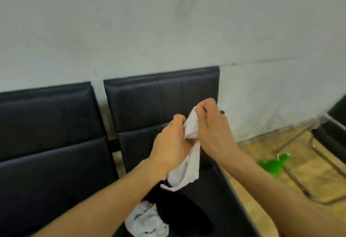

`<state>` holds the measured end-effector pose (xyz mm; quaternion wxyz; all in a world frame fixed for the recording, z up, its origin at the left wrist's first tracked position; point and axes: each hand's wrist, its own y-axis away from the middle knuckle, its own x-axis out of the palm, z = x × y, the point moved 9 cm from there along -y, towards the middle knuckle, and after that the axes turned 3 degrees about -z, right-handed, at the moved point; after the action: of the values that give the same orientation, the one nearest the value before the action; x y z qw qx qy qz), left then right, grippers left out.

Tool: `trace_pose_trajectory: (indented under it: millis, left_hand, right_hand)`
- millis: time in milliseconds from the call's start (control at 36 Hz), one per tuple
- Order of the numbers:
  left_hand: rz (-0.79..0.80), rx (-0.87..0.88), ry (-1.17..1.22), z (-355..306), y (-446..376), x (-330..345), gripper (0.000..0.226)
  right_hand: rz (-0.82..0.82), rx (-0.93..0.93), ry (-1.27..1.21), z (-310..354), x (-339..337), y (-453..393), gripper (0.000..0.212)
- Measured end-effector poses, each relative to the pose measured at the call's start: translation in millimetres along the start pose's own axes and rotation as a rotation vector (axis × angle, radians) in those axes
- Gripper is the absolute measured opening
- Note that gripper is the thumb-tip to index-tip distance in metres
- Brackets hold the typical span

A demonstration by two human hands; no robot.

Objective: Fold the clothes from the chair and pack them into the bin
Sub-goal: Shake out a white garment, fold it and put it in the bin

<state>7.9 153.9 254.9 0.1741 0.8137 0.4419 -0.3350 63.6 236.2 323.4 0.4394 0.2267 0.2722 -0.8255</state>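
- No brand, label or writing can be read anywhere; the picture is a little blurred.
- The white cloth [189, 154] is a small garment, maybe a sock, but I cannot tell for sure. It is held in the air above the seat of the chair [161, 94].
- Its long axis runs almost vertical, a little tilted: the upper end points up and to the right, and the lower end hangs down and to the left, toward the person.
- The left hand [170, 145] grips the cloth at the middle part, with the fingers curled round it from the left side.
- The right hand [211, 124] pinches the upper end of the cloth between the thumb and the curled fingers, from the right side.
- Both hands are close together, almost touching, with the cloth between them.
- The lower end of the cloth hangs free under the left wrist.
- A second white garment [146, 220], crumpled and with some dark marks, lies on the chair seat near the lower edge of the view, under the left forearm.
- Something dark [185, 216] lies on the seat beside it; whether it is clothing I cannot tell.
- Another black chair [48, 124] stands just to the left.
- On the floor [262, 148] at the right lies a green object [271, 164], near a metal frame [314, 154].
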Motion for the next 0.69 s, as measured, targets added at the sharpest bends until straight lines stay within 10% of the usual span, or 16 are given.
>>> trace_pose_trajectory:
  millis: [111, 306, 500, 694]
  left_hand:
    - [-0.086, 0.131, -0.113, -82, 22, -110, 0.012]
    - [-0.332, 0.123, -0.29, -139, 84, -281, 0.03]
    - [-0.499, -0.039, -0.334, -112, 152, -418, 0.024]
    - [-0.673, -0.141, -0.428, -55, 210, -529, 0.015]
  right_hand:
    - [-0.163, -0.126, -0.084, 123, -100, -16, 0.012]
    - [-0.102, -0.363, -0.091, 301, -197, 5, 0.035]
    - [0.383, -0.413, 0.545, 378, -160, 42, 0.035]
    - [0.331, -0.473, 0.61, 446, -121, 53, 0.034]
